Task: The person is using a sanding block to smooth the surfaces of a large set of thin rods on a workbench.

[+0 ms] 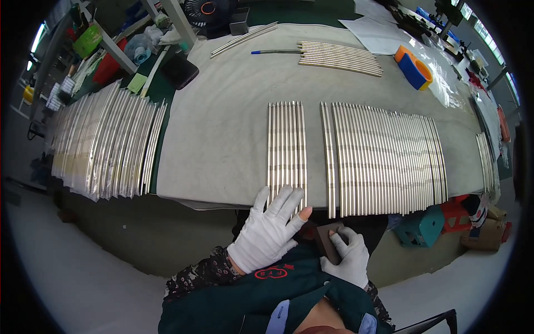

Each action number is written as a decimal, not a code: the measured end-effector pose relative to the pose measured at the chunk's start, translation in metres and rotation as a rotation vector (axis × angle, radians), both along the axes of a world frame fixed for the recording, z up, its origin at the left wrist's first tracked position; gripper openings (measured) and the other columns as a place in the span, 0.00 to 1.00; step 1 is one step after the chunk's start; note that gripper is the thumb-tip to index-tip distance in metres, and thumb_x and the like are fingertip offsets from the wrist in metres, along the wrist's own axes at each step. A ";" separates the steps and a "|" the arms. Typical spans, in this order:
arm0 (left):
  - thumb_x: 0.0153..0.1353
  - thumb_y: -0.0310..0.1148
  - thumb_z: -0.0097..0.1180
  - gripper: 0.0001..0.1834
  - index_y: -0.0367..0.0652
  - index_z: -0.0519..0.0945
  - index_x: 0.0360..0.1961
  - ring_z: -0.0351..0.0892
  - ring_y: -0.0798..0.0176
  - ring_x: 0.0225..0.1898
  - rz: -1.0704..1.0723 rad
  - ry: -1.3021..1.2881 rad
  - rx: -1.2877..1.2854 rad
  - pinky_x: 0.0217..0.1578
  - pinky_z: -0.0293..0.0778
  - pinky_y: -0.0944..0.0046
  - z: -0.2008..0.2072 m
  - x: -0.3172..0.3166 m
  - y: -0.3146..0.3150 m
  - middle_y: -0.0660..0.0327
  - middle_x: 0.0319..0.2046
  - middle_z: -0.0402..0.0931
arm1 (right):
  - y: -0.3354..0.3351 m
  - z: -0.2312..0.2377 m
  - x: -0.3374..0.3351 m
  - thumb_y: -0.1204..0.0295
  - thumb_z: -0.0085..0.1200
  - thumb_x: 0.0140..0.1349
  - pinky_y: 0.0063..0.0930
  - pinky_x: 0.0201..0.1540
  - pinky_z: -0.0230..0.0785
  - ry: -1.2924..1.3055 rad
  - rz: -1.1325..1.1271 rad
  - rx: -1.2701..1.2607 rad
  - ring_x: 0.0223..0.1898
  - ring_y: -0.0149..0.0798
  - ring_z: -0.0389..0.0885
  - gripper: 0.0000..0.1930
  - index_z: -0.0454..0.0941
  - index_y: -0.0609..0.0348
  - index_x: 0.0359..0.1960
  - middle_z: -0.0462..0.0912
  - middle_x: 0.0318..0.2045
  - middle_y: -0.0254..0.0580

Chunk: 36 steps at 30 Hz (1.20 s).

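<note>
My left hand (267,225), in a white glove with the thumb tip bare, lies with fingers spread on the near ends of a small row of shiny metal rods (287,145). Close to my body, my right hand (349,253), also gloved with a bare thumb tip, grips a dark brown block (328,240) just off the table's front edge. A pair of rods (329,161) stands apart to the right of the small row. Beside that pair lies a wide row of many similar rods (389,161), side by side.
Bagged rods (103,145) fill the left side. Farther back on the cloth-covered table (222,122) are more rods (339,58), a pen (272,52), an orange and blue tape-like ring (414,68) and a fan (208,12). A teal stool (420,228) stands below at right.
</note>
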<state>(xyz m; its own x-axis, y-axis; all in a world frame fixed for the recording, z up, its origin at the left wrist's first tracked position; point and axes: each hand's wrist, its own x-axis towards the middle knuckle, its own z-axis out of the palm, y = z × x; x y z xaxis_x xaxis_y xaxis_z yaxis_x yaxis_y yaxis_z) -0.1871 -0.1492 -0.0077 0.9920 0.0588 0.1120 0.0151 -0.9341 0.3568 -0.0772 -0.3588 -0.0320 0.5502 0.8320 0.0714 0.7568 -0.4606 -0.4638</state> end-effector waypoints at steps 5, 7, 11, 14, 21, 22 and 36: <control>0.46 0.43 0.67 0.49 0.50 0.55 0.68 0.56 0.42 0.65 -0.004 0.015 0.022 0.60 0.48 0.35 0.003 0.000 0.000 0.46 0.63 0.57 | -0.002 -0.003 0.000 0.64 0.65 0.34 0.38 0.38 0.70 0.005 -0.015 0.012 0.39 0.46 0.72 0.31 0.78 0.58 0.47 0.71 0.47 0.45; 0.45 0.43 0.67 0.46 0.46 0.59 0.65 0.57 0.44 0.65 0.008 0.022 0.027 0.61 0.47 0.35 0.005 0.002 0.000 0.48 0.62 0.58 | -0.001 -0.001 0.001 0.64 0.65 0.34 0.38 0.38 0.70 0.010 -0.021 -0.003 0.39 0.46 0.72 0.31 0.78 0.58 0.47 0.71 0.47 0.45; 0.43 0.43 0.68 0.43 0.43 0.63 0.61 0.59 0.49 0.65 0.007 0.019 0.003 0.61 0.49 0.36 0.012 0.007 -0.007 0.50 0.62 0.60 | 0.000 -0.002 0.001 0.64 0.65 0.34 0.38 0.38 0.70 0.003 -0.014 0.022 0.39 0.46 0.72 0.30 0.78 0.57 0.46 0.72 0.47 0.44; 0.43 0.42 0.67 0.41 0.42 0.65 0.58 0.60 0.52 0.64 -0.114 -0.080 -0.004 0.60 0.52 0.37 0.012 0.027 -0.019 0.52 0.61 0.61 | 0.001 0.000 0.001 0.64 0.65 0.34 0.38 0.38 0.70 -0.005 -0.025 0.025 0.39 0.45 0.72 0.30 0.78 0.57 0.46 0.72 0.46 0.43; 0.44 0.41 0.66 0.39 0.39 0.67 0.59 0.57 0.51 0.66 -0.175 -0.018 0.008 0.62 0.49 0.37 0.005 0.051 -0.027 0.51 0.63 0.59 | -0.006 0.000 0.001 0.64 0.65 0.34 0.38 0.38 0.70 -0.020 -0.062 0.022 0.38 0.45 0.72 0.31 0.78 0.56 0.46 0.72 0.46 0.42; 0.44 0.41 0.66 0.39 0.39 0.67 0.59 0.57 0.51 0.66 -0.181 -0.022 0.009 0.62 0.49 0.37 0.006 0.048 -0.025 0.51 0.63 0.59 | -0.007 -0.002 0.001 0.63 0.65 0.34 0.38 0.38 0.70 -0.012 -0.061 0.014 0.38 0.45 0.72 0.30 0.78 0.56 0.46 0.72 0.46 0.42; 0.38 0.42 0.68 0.28 0.44 0.76 0.42 0.72 0.60 0.50 -0.091 -0.252 0.111 0.60 0.53 0.36 0.013 0.028 -0.024 0.62 0.44 0.72 | -0.005 -0.005 0.006 0.62 0.64 0.34 0.36 0.34 0.71 -0.021 -0.011 0.036 0.36 0.44 0.72 0.30 0.78 0.55 0.46 0.72 0.45 0.42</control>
<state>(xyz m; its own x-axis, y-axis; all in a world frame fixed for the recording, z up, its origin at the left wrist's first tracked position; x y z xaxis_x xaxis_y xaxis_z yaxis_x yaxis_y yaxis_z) -0.1591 -0.1732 0.0053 0.9328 -0.0556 0.3560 -0.1467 -0.9611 0.2342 -0.0712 -0.3635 -0.0371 0.5570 0.8229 0.1124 0.7615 -0.4520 -0.4645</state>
